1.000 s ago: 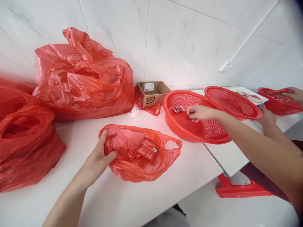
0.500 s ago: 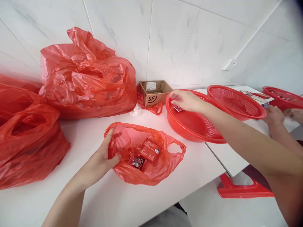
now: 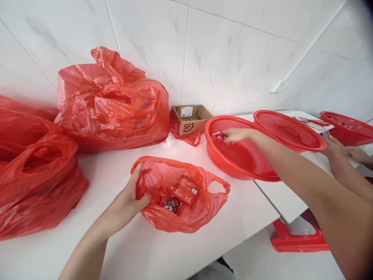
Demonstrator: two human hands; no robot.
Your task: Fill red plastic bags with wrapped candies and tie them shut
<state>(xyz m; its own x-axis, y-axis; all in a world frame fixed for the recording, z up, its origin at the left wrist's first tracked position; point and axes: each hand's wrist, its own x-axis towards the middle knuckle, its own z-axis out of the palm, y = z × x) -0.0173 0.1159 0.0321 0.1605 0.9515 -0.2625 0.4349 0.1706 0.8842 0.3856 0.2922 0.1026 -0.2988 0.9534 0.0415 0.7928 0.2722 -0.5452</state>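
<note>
My left hand (image 3: 132,200) grips the left rim of a thin red plastic bag (image 3: 186,223), thumb inside and fingers outside, holding its mouth wide. Inside the bag lie a flat red packet (image 3: 186,190) with pale print and a smaller dark-and-red packet (image 3: 171,205) with a round emblem. My right hand (image 3: 234,135) reaches into a red perforated plastic basket (image 3: 214,153). Its fingers are curled at the left inner wall, closed around small red-and-white packets (image 3: 219,136); the fingertips are partly hidden.
Large red plastic bags (image 3: 116,112) stand on the left and against the tiled wall. Behind are a cardboard box (image 3: 195,126) and crumpled white tissue (image 3: 168,140). A second basket (image 3: 288,128) sits right, near another person's hands (image 3: 335,147). A red stool (image 3: 300,243) is below.
My right hand has moved from the basket's rim down and inward to the small packets. My left hand keeps its hold on the bag. The view has shifted slightly.
</note>
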